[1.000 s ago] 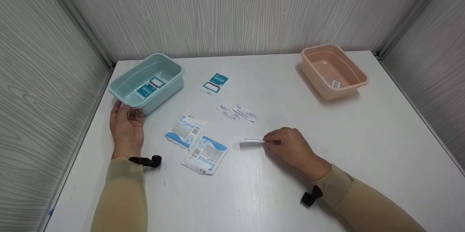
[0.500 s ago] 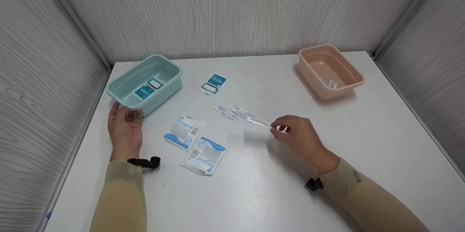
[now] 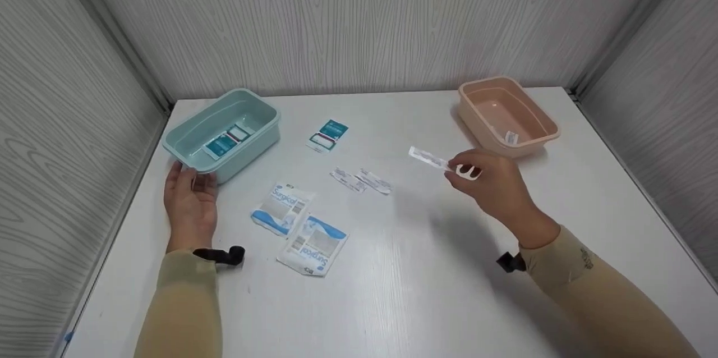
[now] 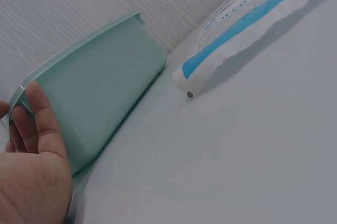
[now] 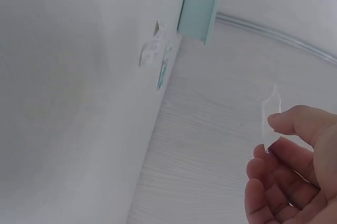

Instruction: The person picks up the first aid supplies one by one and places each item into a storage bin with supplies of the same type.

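Observation:
In the head view my right hand [image 3: 499, 187] pinches one end of a white wrapped adhesive bandage [image 3: 428, 157] between thumb and fingers, raised over the table short of the peach basin [image 3: 507, 147]. The right wrist view shows the same bandage [image 5: 271, 116] edge-on under the thumb. At the left, my left hand [image 3: 190, 206] holds the near corner of the teal basin [image 3: 247, 150], its fingers [image 4: 46, 126] at the rim and outer wall. Two more wrapped bandages [image 3: 348, 179] lie mid-table.
Two surgical packets [image 3: 314, 246] lie side by side left of centre. A teal-and-white sachet [image 3: 327, 135] is behind them, and a similar sachet [image 3: 221, 145] lies inside the teal basin. A small white packet [image 3: 511, 137] sits in the peach basin. Panel walls [image 3: 359, 21] enclose the table.
My right hand has lifted the bandage off the table and carried it right and away from me, towards the peach basin. The left hand stays at the teal basin.

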Action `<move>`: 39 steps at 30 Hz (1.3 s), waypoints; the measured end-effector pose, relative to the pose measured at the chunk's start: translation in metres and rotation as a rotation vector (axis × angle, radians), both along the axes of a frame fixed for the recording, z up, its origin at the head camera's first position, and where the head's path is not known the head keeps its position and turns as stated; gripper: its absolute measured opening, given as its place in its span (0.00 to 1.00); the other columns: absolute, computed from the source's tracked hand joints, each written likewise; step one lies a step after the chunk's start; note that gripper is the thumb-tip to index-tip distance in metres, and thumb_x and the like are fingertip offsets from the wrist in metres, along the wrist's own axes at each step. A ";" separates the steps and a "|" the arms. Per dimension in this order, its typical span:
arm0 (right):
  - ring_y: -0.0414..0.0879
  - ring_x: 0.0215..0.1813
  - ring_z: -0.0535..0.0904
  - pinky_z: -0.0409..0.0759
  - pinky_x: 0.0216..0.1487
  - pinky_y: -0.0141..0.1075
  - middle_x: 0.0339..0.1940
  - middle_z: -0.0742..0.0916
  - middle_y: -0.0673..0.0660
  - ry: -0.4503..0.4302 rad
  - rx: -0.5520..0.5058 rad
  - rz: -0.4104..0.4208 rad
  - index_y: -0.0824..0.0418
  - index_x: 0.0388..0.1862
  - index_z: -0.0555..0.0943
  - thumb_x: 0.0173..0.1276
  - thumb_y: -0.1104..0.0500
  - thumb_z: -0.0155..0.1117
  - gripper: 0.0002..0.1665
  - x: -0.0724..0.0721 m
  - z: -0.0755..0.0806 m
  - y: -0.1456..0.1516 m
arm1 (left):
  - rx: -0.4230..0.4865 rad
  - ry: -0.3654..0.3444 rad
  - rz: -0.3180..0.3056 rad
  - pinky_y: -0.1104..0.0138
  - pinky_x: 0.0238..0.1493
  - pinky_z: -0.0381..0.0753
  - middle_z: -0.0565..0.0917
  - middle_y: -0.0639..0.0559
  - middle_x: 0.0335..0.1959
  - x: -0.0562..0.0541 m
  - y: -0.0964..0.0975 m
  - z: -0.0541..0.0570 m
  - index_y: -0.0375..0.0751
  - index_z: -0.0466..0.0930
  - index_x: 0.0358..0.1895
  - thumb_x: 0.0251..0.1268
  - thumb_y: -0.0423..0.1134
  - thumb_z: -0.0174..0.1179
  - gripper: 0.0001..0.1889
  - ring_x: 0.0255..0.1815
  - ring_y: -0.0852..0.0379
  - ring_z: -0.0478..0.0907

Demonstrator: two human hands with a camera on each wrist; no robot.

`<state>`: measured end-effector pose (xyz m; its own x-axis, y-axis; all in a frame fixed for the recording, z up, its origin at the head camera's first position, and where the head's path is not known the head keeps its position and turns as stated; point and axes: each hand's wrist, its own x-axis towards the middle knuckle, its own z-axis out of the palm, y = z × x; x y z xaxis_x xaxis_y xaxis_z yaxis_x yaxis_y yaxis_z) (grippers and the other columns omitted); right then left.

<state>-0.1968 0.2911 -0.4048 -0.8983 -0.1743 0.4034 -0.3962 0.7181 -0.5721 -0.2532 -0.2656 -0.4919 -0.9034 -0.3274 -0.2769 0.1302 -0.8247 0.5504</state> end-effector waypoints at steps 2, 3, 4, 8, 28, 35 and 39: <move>0.54 0.46 0.91 0.83 0.45 0.25 0.46 0.96 0.59 0.029 -0.003 -0.023 0.62 0.49 0.95 0.70 0.67 0.83 0.10 -0.005 0.007 0.006 | 0.007 0.010 -0.003 0.67 0.55 0.94 0.68 0.51 0.88 0.001 -0.001 0.001 0.56 0.65 0.86 0.87 0.28 0.58 0.33 0.71 0.56 0.83; 0.54 0.45 0.91 0.81 0.44 0.21 0.45 0.96 0.60 0.049 -0.004 -0.036 0.63 0.49 0.95 0.70 0.67 0.83 0.10 -0.007 0.010 0.009 | 0.008 0.015 -0.002 0.66 0.56 0.94 0.67 0.51 0.89 0.001 -0.001 0.000 0.56 0.65 0.87 0.87 0.28 0.59 0.34 0.71 0.56 0.83; 0.54 0.45 0.90 0.80 0.44 0.19 0.45 0.96 0.60 0.065 -0.007 -0.047 0.63 0.49 0.94 0.70 0.67 0.83 0.10 -0.009 0.013 0.012 | 0.014 0.019 -0.002 0.66 0.55 0.94 0.67 0.51 0.89 0.001 -0.001 0.000 0.57 0.65 0.87 0.86 0.27 0.59 0.34 0.71 0.56 0.84; 0.49 0.43 0.87 0.76 0.43 0.16 0.46 0.95 0.62 0.101 -0.041 -0.078 0.65 0.50 0.94 0.69 0.69 0.82 0.11 -0.016 0.021 0.024 | 0.015 0.010 -0.001 0.66 0.57 0.94 0.68 0.51 0.89 0.002 0.000 -0.004 0.59 0.67 0.87 0.85 0.27 0.62 0.36 0.72 0.56 0.84; 0.28 0.35 0.77 0.71 0.32 0.18 0.47 0.94 0.66 -0.048 -0.025 -0.346 0.63 0.55 0.94 0.76 0.57 0.77 0.15 -0.073 0.007 0.093 | -0.074 0.010 -0.034 0.67 0.59 0.94 0.68 0.50 0.89 0.000 0.004 0.001 0.60 0.65 0.88 0.84 0.29 0.64 0.38 0.78 0.55 0.80; 0.37 0.37 0.80 0.75 0.30 0.23 0.53 0.92 0.67 -0.232 -0.015 -0.454 0.64 0.64 0.90 0.82 0.49 0.71 0.23 -0.099 0.003 0.124 | -0.066 0.020 -0.027 0.66 0.60 0.94 0.68 0.50 0.90 0.005 0.001 0.000 0.60 0.65 0.88 0.85 0.29 0.62 0.36 0.79 0.54 0.81; 0.39 0.38 0.81 0.77 0.30 0.24 0.56 0.91 0.68 -0.270 -0.017 -0.487 0.64 0.67 0.89 0.83 0.47 0.70 0.25 -0.106 0.002 0.130 | -0.078 0.018 -0.025 0.65 0.60 0.94 0.68 0.50 0.90 0.005 0.000 0.002 0.59 0.65 0.88 0.86 0.29 0.61 0.36 0.77 0.54 0.83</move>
